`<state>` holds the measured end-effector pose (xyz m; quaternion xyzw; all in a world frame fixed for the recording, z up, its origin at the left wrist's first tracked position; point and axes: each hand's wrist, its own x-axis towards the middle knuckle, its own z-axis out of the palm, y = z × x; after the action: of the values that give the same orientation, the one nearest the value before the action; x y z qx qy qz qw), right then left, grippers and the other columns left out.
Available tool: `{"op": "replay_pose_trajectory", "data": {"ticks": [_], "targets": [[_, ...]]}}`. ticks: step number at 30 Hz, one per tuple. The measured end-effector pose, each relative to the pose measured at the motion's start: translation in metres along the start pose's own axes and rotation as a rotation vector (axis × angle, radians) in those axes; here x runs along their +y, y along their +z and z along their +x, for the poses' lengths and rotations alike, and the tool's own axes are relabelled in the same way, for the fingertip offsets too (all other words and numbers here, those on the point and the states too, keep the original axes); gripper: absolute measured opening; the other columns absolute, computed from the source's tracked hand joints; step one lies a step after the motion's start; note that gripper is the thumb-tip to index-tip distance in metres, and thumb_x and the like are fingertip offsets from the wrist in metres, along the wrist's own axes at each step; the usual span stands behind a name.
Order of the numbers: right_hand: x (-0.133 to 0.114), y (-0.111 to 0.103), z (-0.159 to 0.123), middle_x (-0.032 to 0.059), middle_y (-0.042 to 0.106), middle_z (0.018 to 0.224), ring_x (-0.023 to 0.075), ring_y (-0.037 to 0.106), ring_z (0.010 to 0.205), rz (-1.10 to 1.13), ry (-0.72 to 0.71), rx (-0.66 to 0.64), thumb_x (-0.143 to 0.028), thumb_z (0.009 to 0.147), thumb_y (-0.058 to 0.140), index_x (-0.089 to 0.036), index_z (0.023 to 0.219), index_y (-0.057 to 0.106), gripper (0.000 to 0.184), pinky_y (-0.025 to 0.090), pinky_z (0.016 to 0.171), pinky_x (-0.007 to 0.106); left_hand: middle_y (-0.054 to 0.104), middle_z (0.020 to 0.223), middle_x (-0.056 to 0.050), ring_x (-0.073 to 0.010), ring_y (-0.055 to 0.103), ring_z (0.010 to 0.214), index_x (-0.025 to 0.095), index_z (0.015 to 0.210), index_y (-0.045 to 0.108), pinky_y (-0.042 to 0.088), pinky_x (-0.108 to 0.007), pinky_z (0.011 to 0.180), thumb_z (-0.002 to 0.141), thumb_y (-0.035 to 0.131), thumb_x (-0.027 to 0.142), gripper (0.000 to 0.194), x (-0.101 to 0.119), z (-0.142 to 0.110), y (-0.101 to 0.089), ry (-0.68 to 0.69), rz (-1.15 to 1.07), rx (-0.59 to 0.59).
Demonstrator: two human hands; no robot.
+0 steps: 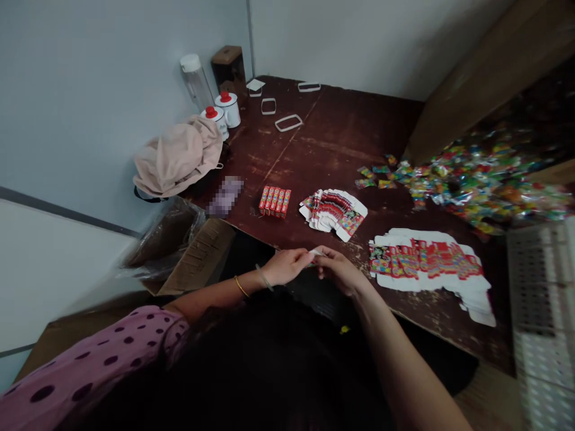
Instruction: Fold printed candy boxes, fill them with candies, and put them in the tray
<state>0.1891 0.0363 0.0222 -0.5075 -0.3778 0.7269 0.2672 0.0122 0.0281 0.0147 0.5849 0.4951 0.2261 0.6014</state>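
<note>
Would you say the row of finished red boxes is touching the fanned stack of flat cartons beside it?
Apart. The head view shows bare dark table between the red boxes and the fanned stack.

Small white carton piece [317,254] pinched between both hands, lower centre of the frame.

The carton piece is a thin, pale flat item, held just off the near edge of the dark table. The left hand [287,266] grips its left end with the fingertips; the right hand [340,270] grips its right end, and the two hands nearly touch. Only a narrow white strip of the piece shows between the fingers. It lies roughly level, tilted slightly down to the right. Its printed face is probably turned away; the view is too small to confirm.
</note>
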Motion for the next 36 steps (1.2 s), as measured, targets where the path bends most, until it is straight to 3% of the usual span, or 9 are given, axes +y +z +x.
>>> {"op": "replay_pose_trajectory", "data": {"ticks": [5, 7, 11, 17, 21, 26, 31, 34, 36], "targets": [[-0.014, -0.006, -0.008, -0.0036, 0.06, 0.073, 0.0079, 0.052, 0.058, -0.131, -0.017, -0.139, -0.041, 0.068, 0.074, -0.019, 0.087, 0.064, 0.031, 0.048, 0.056, 0.022, 0.063, 0.081, -0.005, -0.0152, 0.056, 0.067, 0.012, 0.108, 0.066, 0.043, -0.023, 0.054, 0.092, 0.029, 0.057, 0.06, -0.007, -0.002, 0.003, -0.107, -0.104, -0.072], [-0.011, -0.003, -0.005, -0.0039, 0.06, 0.071, 0.0074, 0.051, 0.057, -0.085, -0.033, -0.092, -0.041, 0.066, 0.076, -0.019, 0.084, 0.064, 0.031, 0.047, 0.054, 0.021, 0.063, 0.083, -0.005, -0.0142, 0.055, 0.064, 0.013, 0.114, 0.064, 0.042, -0.023, 0.052, 0.09, 0.032, 0.059, 0.061, -0.01, -0.001, 0.004, -0.1, -0.134, -0.083], [-0.001, 0.007, 0.002, -0.0055, 0.057, 0.062, 0.007, 0.048, 0.051, -0.061, -0.056, -0.002, -0.036, 0.057, 0.081, -0.018, 0.07, 0.06, 0.03, 0.041, 0.044, 0.018, 0.061, 0.079, -0.003, -0.0122, 0.053, 0.065, 0.014, 0.101, 0.068, 0.041, -0.021, 0.054, 0.083, 0.047, 0.06, 0.054, -0.011, 0.0, 0.0, -0.068, -0.119, -0.065], [0.007, 0.007, -0.005, -0.0001, 0.067, 0.083, 0.0133, 0.063, 0.07, 0.157, -0.075, 0.001, -0.041, 0.066, 0.077, -0.023, 0.095, 0.066, 0.036, 0.055, 0.069, 0.029, 0.062, 0.079, -0.005, -0.0144, 0.057, 0.068, 0.01, 0.101, 0.065, 0.042, -0.022, 0.054, 0.079, 0.049, 0.054, 0.051, -0.007, 0.003, -0.01, -0.258, -0.407, -0.113], [0.012, 0.012, -0.005, 0.0022, 0.067, 0.083, 0.0164, 0.062, 0.074, -0.082, -0.232, 0.082, -0.043, 0.067, 0.076, -0.021, 0.083, 0.069, 0.028, 0.054, 0.066, 0.031, 0.06, 0.077, -0.002, -0.0115, 0.051, 0.067, 0.012, 0.098, 0.067, 0.039, -0.019, 0.054, 0.077, 0.056, 0.039, 0.036, -0.002, 0.003, -0.009, -0.113, -0.204, -0.082], [0.002, 0.022, -0.013, 0.0067, 0.067, 0.105, 0.021, 0.062, 0.099, -0.508, -0.631, 0.187, -0.04, 0.088, 0.057, -0.024, 0.097, 0.074, 0.025, 0.049, 0.089, 0.036, 0.062, 0.09, -0.007, -0.0153, 0.055, 0.08, 0.012, 0.104, 0.067, 0.043, -0.019, 0.055, 0.083, 0.047, 0.037, 0.038, 0.005, 0.005, -0.012, -0.144, -0.291, -0.088], [-0.009, 0.016, -0.014, 0.0068, 0.07, 0.096, 0.0217, 0.065, 0.091, -0.586, -0.666, 0.291, -0.039, 0.089, 0.056, -0.024, 0.096, 0.075, 0.025, 0.052, 0.084, 0.036, 0.062, 0.096, -0.007, -0.0165, 0.06, 0.082, 0.015, 0.11, 0.062, 0.049, -0.022, 0.06, 0.076, 0.064, 0.038, 0.041, 0.004, 0.003, -0.018, -0.105, -0.585, -0.274], [0.001, 0.015, -0.016, 0.0074, 0.068, 0.103, 0.0227, 0.063, 0.095, -0.685, -0.733, 0.33, -0.038, 0.09, 0.055, -0.026, 0.104, 0.074, 0.026, 0.051, 0.088, 0.038, 0.061, 0.088, -0.005, -0.0139, 0.062, 0.072, 0.016, 0.113, 0.057, 0.048, -0.021, 0.057, 0.073, 0.072, 0.035, 0.047, 0.001, -0.003, -0.019, -0.124, -0.621, -0.33], [0.013, 0.019, -0.019, 0.0085, 0.063, 0.113, 0.0237, 0.06, 0.103, -0.738, -0.775, 0.364, -0.038, 0.091, 0.053, -0.027, 0.112, 0.071, 0.03, 0.049, 0.092, 0.04, 0.06, 0.082, -0.004, -0.0126, 0.061, 0.067, 0.015, 0.113, 0.055, 0.049, -0.021, 0.055, 0.079, 0.066, 0.038, 0.043, -0.002, -0.007, -0.015, -0.158, -0.591, -0.353]]}}
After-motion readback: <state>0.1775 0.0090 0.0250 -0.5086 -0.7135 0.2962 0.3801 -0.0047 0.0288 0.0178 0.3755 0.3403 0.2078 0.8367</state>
